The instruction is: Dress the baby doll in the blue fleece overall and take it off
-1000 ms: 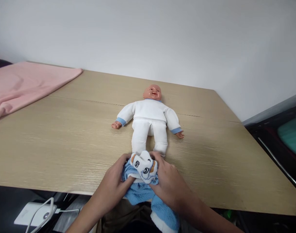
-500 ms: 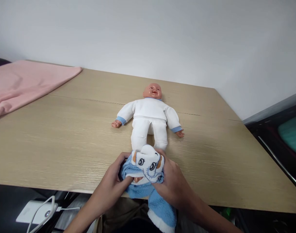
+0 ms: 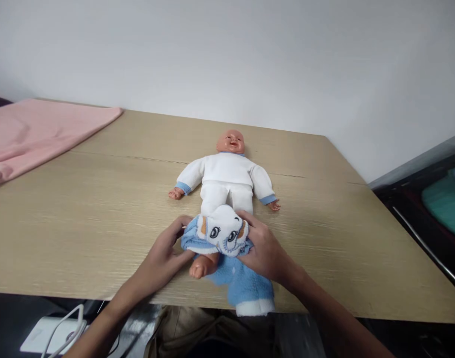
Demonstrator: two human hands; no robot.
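A baby doll [image 3: 227, 174] in a white suit with blue cuffs lies on its back on the wooden table [image 3: 82, 199], head away from me. Fluffy blue trousers [image 3: 237, 286] with a white animal face on the bunched waist cover its lower legs. My left hand [image 3: 164, 253] grips the left side of the bunched waist. My right hand [image 3: 263, 248] grips the right side. One bare doll foot [image 3: 197, 268] pokes out of the left trouser leg. The other trouser leg ends in a white cuff near the table's front edge.
A pink blanket [image 3: 34, 134] lies on the table's far left corner. Below the front edge at left sits a white device with a cable [image 3: 59, 333]. A dark shelf with a teal cloth [image 3: 445, 204] stands at the right. A white wall rises behind.
Both hands have pulled the blue trousers up along the doll's legs, away from me. The doll's bare foot now shows through the left trouser leg.
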